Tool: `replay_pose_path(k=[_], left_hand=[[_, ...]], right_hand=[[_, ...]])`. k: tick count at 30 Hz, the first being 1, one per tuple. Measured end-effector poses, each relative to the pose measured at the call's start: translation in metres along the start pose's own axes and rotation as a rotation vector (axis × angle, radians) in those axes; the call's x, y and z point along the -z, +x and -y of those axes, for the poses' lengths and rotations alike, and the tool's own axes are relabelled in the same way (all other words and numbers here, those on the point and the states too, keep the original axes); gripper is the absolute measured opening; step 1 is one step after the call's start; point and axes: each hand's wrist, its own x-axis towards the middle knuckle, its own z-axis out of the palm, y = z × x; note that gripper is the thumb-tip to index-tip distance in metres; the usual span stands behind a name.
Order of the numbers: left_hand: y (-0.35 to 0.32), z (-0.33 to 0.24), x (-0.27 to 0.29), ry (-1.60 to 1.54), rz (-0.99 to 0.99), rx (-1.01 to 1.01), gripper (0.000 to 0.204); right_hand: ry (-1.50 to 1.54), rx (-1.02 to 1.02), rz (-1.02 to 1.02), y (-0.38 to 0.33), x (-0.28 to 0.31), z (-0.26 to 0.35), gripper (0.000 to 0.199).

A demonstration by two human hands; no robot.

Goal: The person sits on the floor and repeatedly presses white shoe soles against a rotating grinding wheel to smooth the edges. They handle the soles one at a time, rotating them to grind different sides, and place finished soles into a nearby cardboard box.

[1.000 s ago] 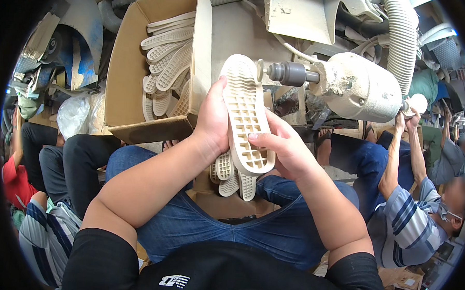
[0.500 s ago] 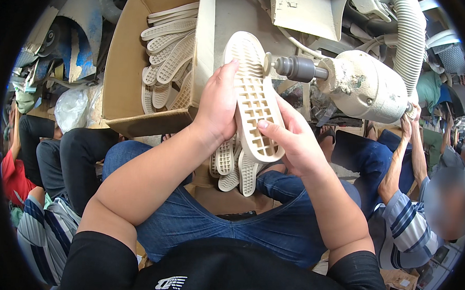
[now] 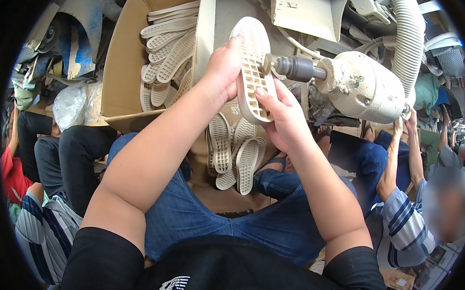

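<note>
Between my two hands I hold a cream shoe sole, its grid-patterned side facing up and its long axis pointing away from me. My left hand grips the left edge toward the far end. Around the near right edge my right hand is closed, its thumb resting on the grid. The sole's right edge meets the small round head on the spindle of a cream-coloured grinding motor. Whether the two touch firmly I cannot tell.
Left of my hands stands a cardboard box holding several soles. More soles lie below, between my knees. A ribbed hose rises behind the motor. A co-worker in a striped shirt sits at right; other people sit at left.
Both hands have pushed the sole farther away from me, so the round head now sits lower along its right edge. The soles between my knees show more fully.
</note>
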Motion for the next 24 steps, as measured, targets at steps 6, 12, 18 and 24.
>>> replay_pose_path(k=[6,12,18,24], left_hand=[[0.01,0.001,0.005,0.015,0.011,0.074,0.061],[-0.036,0.024,0.009,-0.088,0.109,0.21,0.068],[-0.057,0.021,0.005,-0.009,0.085,0.082,0.066],[-0.036,0.013,0.001,0.043,0.073,0.038,0.054]], right_hand=[[-0.18,-0.073,0.06,-0.013,0.001,0.0,0.072],[-0.216,0.038,0.049,-0.04,-0.003,0.001,0.099],[-0.233,0.091,0.077,-0.04,-0.01,0.004,0.102],[-0.229,0.112,0.044,-0.027,-0.01,0.002,0.095]])
